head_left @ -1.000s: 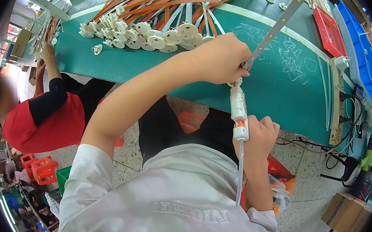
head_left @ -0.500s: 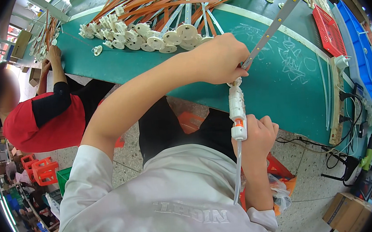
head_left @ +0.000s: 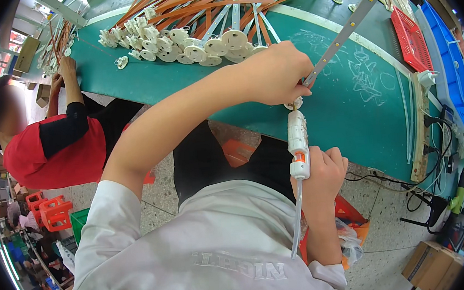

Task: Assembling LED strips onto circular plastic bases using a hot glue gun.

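My left hand [head_left: 284, 74] is closed around the lower end of a pale LED strip [head_left: 339, 41] that slants up to the far right. At that end sits a round white base [head_left: 294, 104], mostly hidden under the fingers. My right hand [head_left: 325, 171] grips a white hot glue gun [head_left: 298, 139] with an orange part near its rear. The gun's nozzle points away from me and is at the base, though I cannot tell whether they touch. A clear glue stick [head_left: 297, 216] trails from the gun's back end toward my shirt.
On the green table [head_left: 239, 105], several white round bases [head_left: 196, 51] with orange and silver strips lie heaped at the far left. A red basket [head_left: 411, 38] and a blue tray [head_left: 448, 65] stand at the right, above cables [head_left: 441, 143]. A co-worker in red [head_left: 56, 149] sits at left.
The glue gun has pulled back slightly toward me, so more of its nozzle and the white base show. My left hand has barely moved; the strip's far end has shifted slightly right.
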`<state>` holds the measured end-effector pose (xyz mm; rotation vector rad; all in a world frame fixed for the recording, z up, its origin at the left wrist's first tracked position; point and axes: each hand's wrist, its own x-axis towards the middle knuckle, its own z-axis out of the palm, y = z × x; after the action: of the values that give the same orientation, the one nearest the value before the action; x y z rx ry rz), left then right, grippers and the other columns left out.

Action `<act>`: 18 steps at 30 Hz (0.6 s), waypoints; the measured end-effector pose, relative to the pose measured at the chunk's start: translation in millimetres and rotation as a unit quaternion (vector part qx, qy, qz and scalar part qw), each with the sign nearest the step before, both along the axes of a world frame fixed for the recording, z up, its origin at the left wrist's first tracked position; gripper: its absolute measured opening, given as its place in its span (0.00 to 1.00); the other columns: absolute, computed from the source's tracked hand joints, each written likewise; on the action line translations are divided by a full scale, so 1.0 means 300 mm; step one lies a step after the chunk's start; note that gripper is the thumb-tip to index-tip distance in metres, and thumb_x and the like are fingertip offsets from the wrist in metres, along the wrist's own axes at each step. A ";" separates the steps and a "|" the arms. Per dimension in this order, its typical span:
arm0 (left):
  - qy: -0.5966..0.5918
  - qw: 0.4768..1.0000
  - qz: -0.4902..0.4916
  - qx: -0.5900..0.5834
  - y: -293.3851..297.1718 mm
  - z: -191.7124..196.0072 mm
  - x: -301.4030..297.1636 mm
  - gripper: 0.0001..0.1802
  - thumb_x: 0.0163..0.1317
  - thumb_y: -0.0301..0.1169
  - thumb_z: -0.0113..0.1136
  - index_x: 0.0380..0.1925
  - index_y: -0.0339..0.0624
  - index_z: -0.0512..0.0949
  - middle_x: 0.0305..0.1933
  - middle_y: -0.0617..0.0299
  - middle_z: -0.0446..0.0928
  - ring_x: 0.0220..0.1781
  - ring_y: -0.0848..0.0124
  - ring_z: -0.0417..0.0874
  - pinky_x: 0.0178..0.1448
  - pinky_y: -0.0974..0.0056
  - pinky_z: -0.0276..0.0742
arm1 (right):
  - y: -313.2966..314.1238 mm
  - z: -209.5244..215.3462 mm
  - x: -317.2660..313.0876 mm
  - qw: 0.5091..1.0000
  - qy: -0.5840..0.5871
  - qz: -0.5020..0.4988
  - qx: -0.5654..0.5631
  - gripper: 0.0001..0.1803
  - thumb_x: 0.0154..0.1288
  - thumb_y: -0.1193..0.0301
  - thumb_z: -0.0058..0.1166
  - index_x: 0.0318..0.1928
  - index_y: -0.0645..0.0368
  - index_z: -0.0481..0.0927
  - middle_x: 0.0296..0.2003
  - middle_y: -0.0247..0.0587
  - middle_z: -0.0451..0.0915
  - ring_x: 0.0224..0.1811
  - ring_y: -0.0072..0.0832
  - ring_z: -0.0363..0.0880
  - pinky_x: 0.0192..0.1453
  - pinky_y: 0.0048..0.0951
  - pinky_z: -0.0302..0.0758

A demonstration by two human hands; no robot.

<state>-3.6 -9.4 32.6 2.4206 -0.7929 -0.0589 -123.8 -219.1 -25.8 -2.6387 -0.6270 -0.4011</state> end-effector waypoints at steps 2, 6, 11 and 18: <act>-0.006 1.000 -0.003 -0.004 -0.002 -0.002 0.001 0.05 0.57 0.28 0.69 0.29 0.37 0.85 0.23 0.54 0.82 0.27 0.58 0.85 0.35 0.60 0.79 | -0.002 0.005 -0.002 1.000 0.003 -0.003 -0.005 0.13 0.50 0.68 0.66 0.25 0.55 0.72 0.20 0.34 0.75 0.31 0.34 0.68 0.37 0.37 0.58; -0.005 1.000 -0.010 -0.002 -0.006 0.006 -0.003 0.05 0.57 0.28 0.69 0.29 0.37 0.85 0.23 0.54 0.82 0.27 0.58 0.85 0.35 0.60 0.79 | -0.006 0.004 -0.006 1.000 0.003 -0.006 -0.007 0.13 0.50 0.67 0.66 0.25 0.54 0.72 0.20 0.34 0.75 0.30 0.34 0.68 0.37 0.37 0.57; 0.000 1.000 -0.006 0.008 -0.009 0.005 -0.004 0.05 0.57 0.28 0.69 0.29 0.37 0.85 0.23 0.54 0.82 0.27 0.57 0.85 0.35 0.60 0.79 | -0.005 0.010 -0.009 1.000 0.003 -0.003 -0.007 0.14 0.50 0.67 0.66 0.24 0.54 0.71 0.19 0.35 0.75 0.30 0.34 0.68 0.36 0.37 0.57; 0.004 1.000 -0.002 0.007 -0.009 0.006 -0.005 0.05 0.57 0.28 0.69 0.29 0.38 0.85 0.23 0.54 0.82 0.27 0.57 0.85 0.35 0.59 0.79 | -0.003 0.012 -0.011 1.000 0.001 -0.003 -0.006 0.14 0.50 0.68 0.65 0.22 0.54 0.70 0.18 0.35 0.74 0.30 0.35 0.68 0.36 0.38 0.58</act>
<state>-5.2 -12.1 34.5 2.4305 -0.7969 -0.0776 -127.2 -219.8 -22.3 -2.6527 -0.6225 -0.3977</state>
